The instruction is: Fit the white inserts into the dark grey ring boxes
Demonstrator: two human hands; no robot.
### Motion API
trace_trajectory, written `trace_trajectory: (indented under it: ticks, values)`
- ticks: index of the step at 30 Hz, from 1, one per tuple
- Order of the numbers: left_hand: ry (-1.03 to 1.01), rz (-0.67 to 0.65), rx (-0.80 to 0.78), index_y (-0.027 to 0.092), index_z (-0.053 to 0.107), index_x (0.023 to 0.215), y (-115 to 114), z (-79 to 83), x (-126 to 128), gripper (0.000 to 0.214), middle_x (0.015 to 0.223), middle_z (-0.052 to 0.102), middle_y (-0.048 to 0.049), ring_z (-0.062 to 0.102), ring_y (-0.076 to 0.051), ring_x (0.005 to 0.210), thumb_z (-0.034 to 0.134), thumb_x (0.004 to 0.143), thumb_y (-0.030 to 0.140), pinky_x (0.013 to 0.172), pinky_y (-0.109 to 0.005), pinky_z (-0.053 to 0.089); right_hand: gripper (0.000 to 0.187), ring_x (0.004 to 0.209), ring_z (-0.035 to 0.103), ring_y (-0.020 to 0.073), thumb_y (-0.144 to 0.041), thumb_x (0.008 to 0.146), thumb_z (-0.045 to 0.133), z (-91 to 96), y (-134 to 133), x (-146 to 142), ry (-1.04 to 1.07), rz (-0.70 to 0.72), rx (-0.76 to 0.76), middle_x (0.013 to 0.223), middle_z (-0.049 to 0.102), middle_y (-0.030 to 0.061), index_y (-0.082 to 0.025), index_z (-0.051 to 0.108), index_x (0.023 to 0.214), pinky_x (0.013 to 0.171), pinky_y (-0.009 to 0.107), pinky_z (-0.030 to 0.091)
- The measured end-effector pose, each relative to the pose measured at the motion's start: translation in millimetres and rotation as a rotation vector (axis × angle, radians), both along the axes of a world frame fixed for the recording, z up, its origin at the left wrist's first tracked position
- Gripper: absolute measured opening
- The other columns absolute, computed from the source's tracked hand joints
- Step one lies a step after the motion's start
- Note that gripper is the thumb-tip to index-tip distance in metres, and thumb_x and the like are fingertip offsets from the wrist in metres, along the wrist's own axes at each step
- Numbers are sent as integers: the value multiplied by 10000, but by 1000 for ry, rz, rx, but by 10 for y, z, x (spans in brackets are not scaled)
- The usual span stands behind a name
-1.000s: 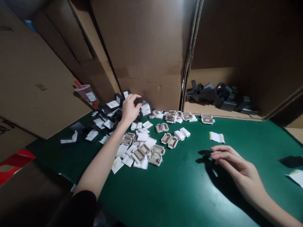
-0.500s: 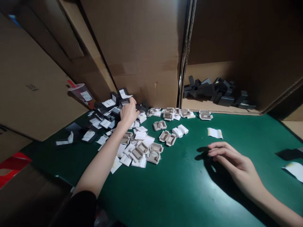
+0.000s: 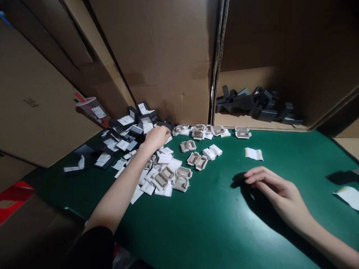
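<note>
My left hand [image 3: 157, 139] reaches to the back of the table, where a heap of black boxes [image 3: 131, 121] with white inserts meets a pile of small white cartons [image 3: 165, 158]. Its fingers are curled down and closed, and what they grip, if anything, is hidden behind the hand. A dark box [image 3: 165, 123] lies just beyond its knuckles. Over the green table [image 3: 213, 216], my right hand [image 3: 273, 188] hovers at the right with loosely bent fingers, open, and nothing shows in it. Past its fingertips lies a curled white slip [image 3: 254, 153].
Tall cardboard walls [image 3: 168, 67] close off the back. Black boxes [image 3: 258, 102] lie inside an open carton at the back right. A cup with a red straw [image 3: 94, 108] leans at the left. Opened cartons [image 3: 198, 160] dot the middle; another white slip [image 3: 347, 197] lies far right.
My left hand has shifted slightly right and down, away from the black boxes' upper part, its fingers more curled. My right hand stays nearly still. The view has turned a little.
</note>
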State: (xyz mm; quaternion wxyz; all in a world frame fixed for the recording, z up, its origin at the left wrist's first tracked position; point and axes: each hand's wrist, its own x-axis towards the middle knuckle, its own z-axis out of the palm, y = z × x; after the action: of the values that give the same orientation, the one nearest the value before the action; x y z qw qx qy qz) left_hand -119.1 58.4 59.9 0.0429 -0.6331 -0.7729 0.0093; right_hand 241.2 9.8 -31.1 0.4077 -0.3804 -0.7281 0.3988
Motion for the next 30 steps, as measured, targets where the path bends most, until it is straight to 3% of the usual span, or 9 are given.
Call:
trace_trajectory:
  ticks: [5, 12, 16, 20, 23, 25, 26, 28, 30]
  values:
    - [74, 84, 75, 225, 667, 1087, 45, -79, -23, 363, 1024, 680, -112, 615, -272, 996, 366, 933, 356, 799, -341, 457, 183, 848, 620, 154, -301, 865, 527, 27, -4, -10, -4, 21, 10, 888, 651, 26, -243, 672, 769, 747, 237, 476]
    - [163, 171, 123, 87, 676, 1012, 76, -164, 10, 377, 1020, 653, -206, 582, -352, 1035, 544, 855, 403, 868, -427, 435, 189, 779, 617, 135, -287, 858, 526, 70, -16, -18, -27, 26, 18, 835, 654, 18, -237, 669, 744, 695, 207, 478]
    - [162, 195, 129, 73, 666, 1008, 78, -176, 17, 352, 1011, 645, -220, 603, -370, 983, 579, 836, 368, 799, -432, 461, 197, 762, 614, 135, -284, 860, 522, 74, -19, -19, -30, 29, 14, 819, 651, 19, -233, 667, 738, 679, 209, 475]
    - [137, 125, 116, 83, 675, 1005, 41, -112, 71, 364, 1017, 643, -218, 598, -370, 1000, 524, 875, 388, 810, -439, 459, 208, 741, 610, 133, -281, 868, 511, 86, -26, -23, -25, 44, 2, 808, 647, 19, -230, 666, 739, 660, 213, 471]
    - [26, -123, 76, 153, 676, 1040, 44, -124, 148, 402, 1070, 652, -142, 595, -284, 1050, 431, 919, 448, 899, -371, 440, 211, 723, 605, 132, -281, 872, 507, 91, -28, -21, -28, 56, -5, 798, 644, 19, -227, 661, 738, 651, 219, 468]
    - [-115, -338, 49, 200, 573, 1233, 77, -205, 194, 465, 1294, 549, -110, 498, -253, 1214, 383, 929, 496, 1002, -349, 380, 212, 720, 604, 135, -283, 874, 504, 90, -28, -19, -34, 57, -6, 799, 644, 21, -224, 660, 742, 651, 225, 465]
    - [-181, -395, 30, 219, 466, 1340, 98, -262, 210, 527, 1420, 427, -105, 392, -259, 1314, 372, 923, 527, 1052, -366, 331, 213, 724, 604, 137, -284, 875, 504, 89, -28, -19, -38, 58, -6, 802, 643, 22, -222, 660, 744, 656, 229, 465]
    - [-265, -357, -36, 241, 279, 1446, 138, -378, 227, 656, 1544, 170, -97, 146, -285, 1423, 361, 899, 594, 1113, -422, 228, 216, 738, 604, 143, -288, 877, 503, 89, -27, -21, -46, 63, -7, 809, 642, 25, -219, 661, 748, 673, 239, 463]
    - [-310, -282, -107, 243, 245, 1458, 156, -453, 232, 700, 1562, 43, -90, 6, -291, 1436, 339, 885, 635, 1133, -455, 153, 220, 748, 603, 147, -293, 880, 501, 91, -27, -25, -53, 70, -14, 811, 639, 27, -217, 660, 750, 689, 249, 462]
